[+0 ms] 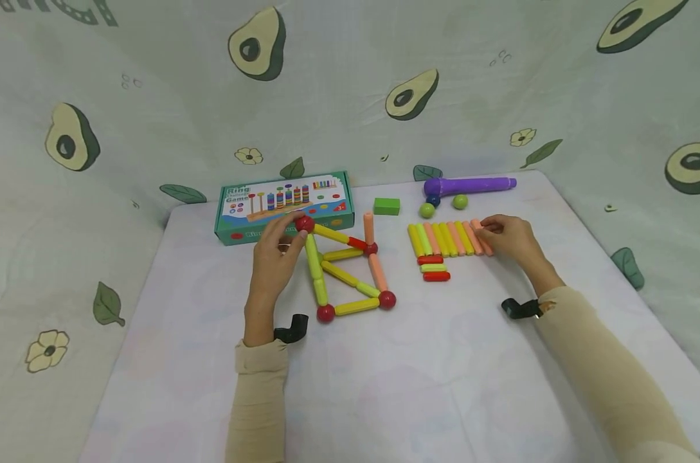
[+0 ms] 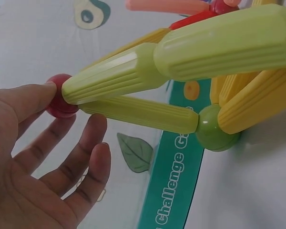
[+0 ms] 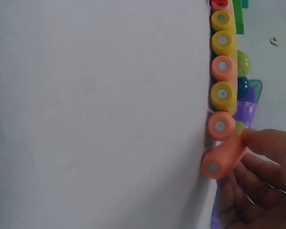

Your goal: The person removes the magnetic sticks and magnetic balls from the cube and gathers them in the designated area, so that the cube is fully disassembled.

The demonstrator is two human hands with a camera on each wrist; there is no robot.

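My left hand pinches a red ball at the upper left corner of a frame built of magnetic sticks and balls. In the left wrist view, light green sticks run from that red ball, one reaching a green ball. A salmon stick points up from the frame's far right ball. My right hand grips the salmon magnetic stick at the right end of a row. That stick is tilted against its neighbour, with thumb and fingers at its far end.
Several yellow, green and salmon sticks lie side by side, with short red and green sticks below. Behind are a ring game box, a green block, green balls, a dark blue ball and a purple microphone-shaped toy.
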